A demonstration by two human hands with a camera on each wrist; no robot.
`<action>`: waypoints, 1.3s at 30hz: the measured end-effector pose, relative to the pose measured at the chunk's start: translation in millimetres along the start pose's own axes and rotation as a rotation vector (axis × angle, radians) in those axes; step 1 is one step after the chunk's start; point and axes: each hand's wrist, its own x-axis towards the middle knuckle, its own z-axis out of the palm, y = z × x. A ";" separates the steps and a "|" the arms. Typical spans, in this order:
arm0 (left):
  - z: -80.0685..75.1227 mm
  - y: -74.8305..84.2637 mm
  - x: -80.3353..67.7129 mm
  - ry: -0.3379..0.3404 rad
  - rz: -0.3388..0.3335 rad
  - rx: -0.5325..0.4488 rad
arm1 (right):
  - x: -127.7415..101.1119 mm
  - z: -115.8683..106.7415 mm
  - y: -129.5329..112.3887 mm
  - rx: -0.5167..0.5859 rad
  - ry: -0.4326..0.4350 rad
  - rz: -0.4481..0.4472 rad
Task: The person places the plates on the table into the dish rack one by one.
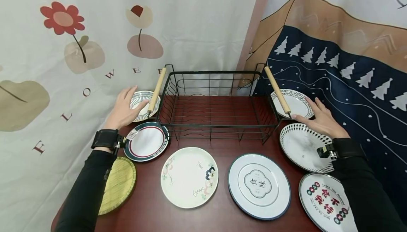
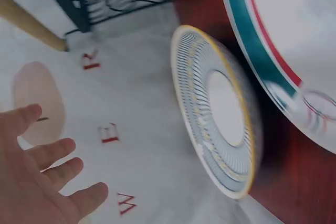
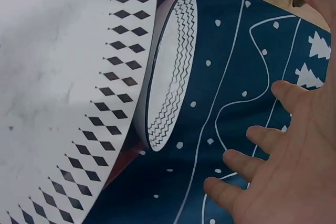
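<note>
Dark red wood of the bench [image 1: 222, 147] carries everything I see. Nearest me lie a woven bamboo tray [image 1: 119, 184], a cream plate with small drawings [image 1: 189, 177], a blue-rimmed plate with two characters [image 1: 259, 186] and a plate with red characters [image 1: 325, 203]. Further out sit a plate with a teal and red rim [image 1: 146, 141] on my left and a diamond-rimmed plate [image 1: 302, 147] on my right.

Beyond those, my left hand [image 1: 124, 109] reaches over the striped plate [image 1: 141, 103] (its near edge looks raised in the left wrist view); the fingers [image 2: 58, 153] are spread and loose, gripping nothing. I cannot tell whether they touch the plate.

My right hand [image 1: 321, 119] hovers at the wavy-rimmed plate [image 1: 294, 103], fingers [image 3: 247, 161] straight and slightly apart, holding nothing.

Between both plates stands the black wire dish rack [image 1: 216, 115] with two wooden handles, backed by printed curtains.
</note>
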 end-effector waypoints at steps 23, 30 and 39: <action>-7.9 90.0 -29.5 0.194 0.288 -0.217 | 2.5 -5.5 14.4 0.245 -0.049 0.052; -0.5 107.1 -38.4 0.167 0.364 -0.190 | 6.7 -11.5 17.1 0.272 -0.085 0.121; 15.9 126.6 -51.5 0.113 0.444 -0.121 | 13.0 -10.4 27.0 0.358 -0.119 0.193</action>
